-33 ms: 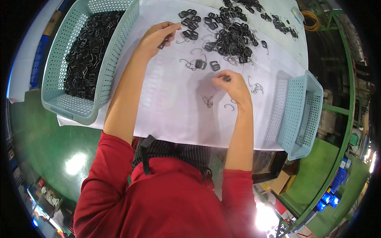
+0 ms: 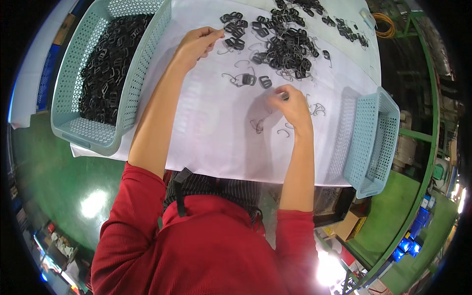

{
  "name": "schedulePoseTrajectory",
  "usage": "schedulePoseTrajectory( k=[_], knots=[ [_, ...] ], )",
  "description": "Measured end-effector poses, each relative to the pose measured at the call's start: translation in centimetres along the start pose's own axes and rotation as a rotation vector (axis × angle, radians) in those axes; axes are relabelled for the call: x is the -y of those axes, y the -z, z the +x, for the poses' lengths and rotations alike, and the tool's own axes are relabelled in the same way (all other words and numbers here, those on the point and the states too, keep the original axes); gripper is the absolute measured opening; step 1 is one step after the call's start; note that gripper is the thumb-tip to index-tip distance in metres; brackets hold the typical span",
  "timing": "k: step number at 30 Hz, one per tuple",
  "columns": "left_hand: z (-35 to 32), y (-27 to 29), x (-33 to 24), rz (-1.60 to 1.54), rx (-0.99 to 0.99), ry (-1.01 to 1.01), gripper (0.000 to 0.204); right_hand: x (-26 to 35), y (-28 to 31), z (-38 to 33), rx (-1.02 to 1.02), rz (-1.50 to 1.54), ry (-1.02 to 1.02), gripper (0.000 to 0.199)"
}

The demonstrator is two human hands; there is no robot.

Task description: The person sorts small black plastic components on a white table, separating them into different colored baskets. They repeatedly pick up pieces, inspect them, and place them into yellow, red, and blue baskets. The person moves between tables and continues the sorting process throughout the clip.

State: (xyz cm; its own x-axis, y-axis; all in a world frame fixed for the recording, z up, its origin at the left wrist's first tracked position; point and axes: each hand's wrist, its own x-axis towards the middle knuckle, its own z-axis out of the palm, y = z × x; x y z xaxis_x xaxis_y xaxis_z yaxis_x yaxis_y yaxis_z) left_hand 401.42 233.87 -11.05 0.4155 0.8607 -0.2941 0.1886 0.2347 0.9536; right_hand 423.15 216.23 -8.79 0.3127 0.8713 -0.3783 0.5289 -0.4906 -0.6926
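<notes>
My left hand point(image 2: 192, 48) is held over the table with thumb and forefinger pinched together beside a small group of black plastic buckles point(image 2: 235, 30). Its other fingers curl under, and what they hold, if anything, is hidden. Closer to the middle, my right hand point(image 2: 294, 107) grips a dark buckle point(image 2: 285, 96) between thumb and fingers, slightly blurred. Just beyond that hand lie a loose black buckle point(image 2: 265, 81) and another buckle point(image 2: 248, 79) with thin wire-like strands. A large heap of buckles point(image 2: 290, 51) spreads farther back.
A pale blue-green basket point(image 2: 129, 93) full of black buckles stands at the left. Another basket point(image 2: 361, 147) sits tilted at the table's right edge. Thin curved scraps point(image 2: 256, 126) lie on the white tabletop point(image 2: 211, 132). More buckles point(image 2: 346, 32) lie at the far right.
My right hand has shifted slightly to the right with the buckle. The dark piece that showed under my left hand's fingers is now out of sight.
</notes>
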Motion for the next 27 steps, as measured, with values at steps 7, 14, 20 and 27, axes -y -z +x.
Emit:
schedulePoseTrajectory(
  k=[7, 14, 20, 27],
  knots=[
    [8.5, -2.0, 0.6, 0.752, -0.522, -0.284, 0.039, -0.9, -2.0, 3.5, -0.192, -0.201, 0.156, 0.03],
    [7.0, -4.6, -0.6, 0.901, -0.074, -0.387, 0.028, 0.3, 1.2, 2.4, 0.267, 1.183, 0.128, 0.014],
    [-0.4, -2.4, -2.3, 0.293, 0.052, -0.042, 0.026, 0.6, 2.9, 10.1, 0.094, 0.564, 0.226, 0.023],
    [-0.2, 0.1, -3.1, 0.585, -0.007, 0.01, 0.033, 4.3, 1.9, 17.4, -0.174, -0.528, 0.405, 0.037]
  ],
)
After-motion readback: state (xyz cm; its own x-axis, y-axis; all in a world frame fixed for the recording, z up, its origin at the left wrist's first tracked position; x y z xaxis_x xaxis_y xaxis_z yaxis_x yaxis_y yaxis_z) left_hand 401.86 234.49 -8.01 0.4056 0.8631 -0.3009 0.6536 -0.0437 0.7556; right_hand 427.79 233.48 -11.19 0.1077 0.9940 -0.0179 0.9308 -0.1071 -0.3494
